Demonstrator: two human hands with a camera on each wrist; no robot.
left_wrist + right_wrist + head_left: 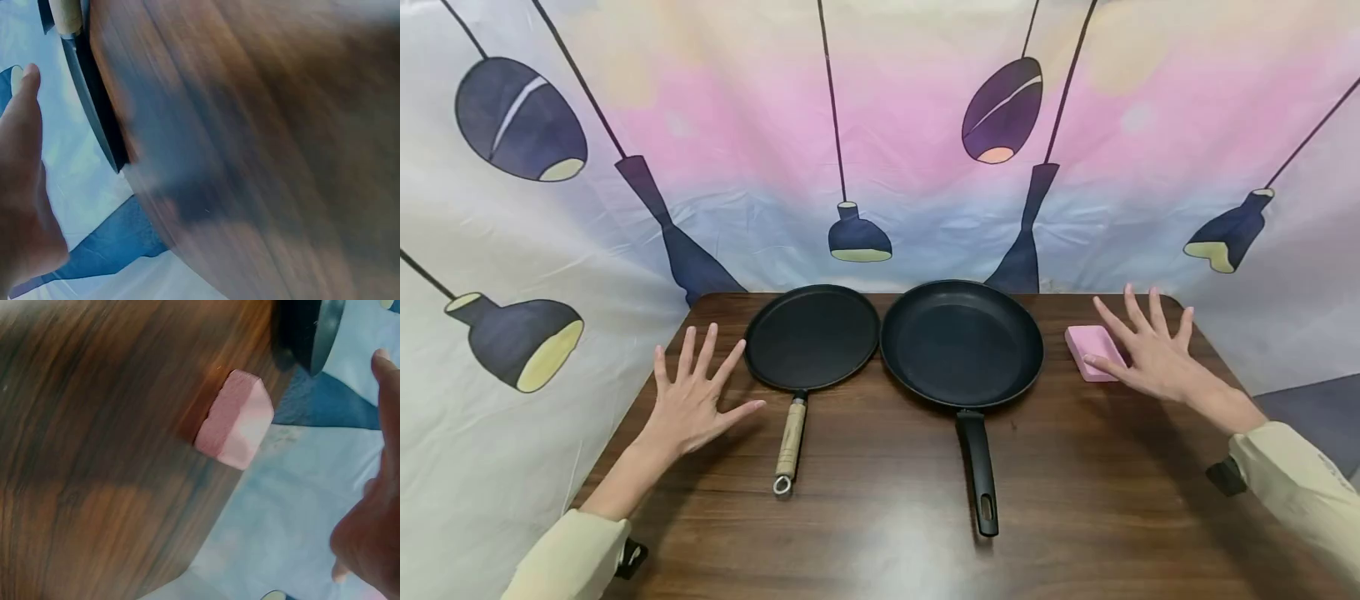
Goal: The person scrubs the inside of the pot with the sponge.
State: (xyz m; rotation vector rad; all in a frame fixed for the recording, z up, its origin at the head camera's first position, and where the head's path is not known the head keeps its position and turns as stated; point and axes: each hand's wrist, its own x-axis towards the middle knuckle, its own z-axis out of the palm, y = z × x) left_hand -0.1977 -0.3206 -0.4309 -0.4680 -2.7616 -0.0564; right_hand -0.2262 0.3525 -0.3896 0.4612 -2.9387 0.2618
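On wooden table (880, 450), griddle (812, 337), pan (962, 343), pink sponge (1084, 340), left hand (694, 398) and right hand (1156, 358) spread, sleeve print (1332, 468) (unreadable)

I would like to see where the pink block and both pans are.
Pink block (1090, 340): head view, top face.
Wooden-handled pan (812, 337): head view, flat cooking surface.
Black-handled pan (962, 343): head view, inner bottom.

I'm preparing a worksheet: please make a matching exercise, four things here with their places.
1. Flat round black pan with wooden handle
2. Deeper round black pan with black handle
3. Pink rectangular block
4. Brown wood-grain tabletop

A. Nearest the right hand
B. Beneath both pans
C. Nearest the left hand
D. Between flat pan and block

Pairs: 1-C, 2-D, 3-A, 4-B
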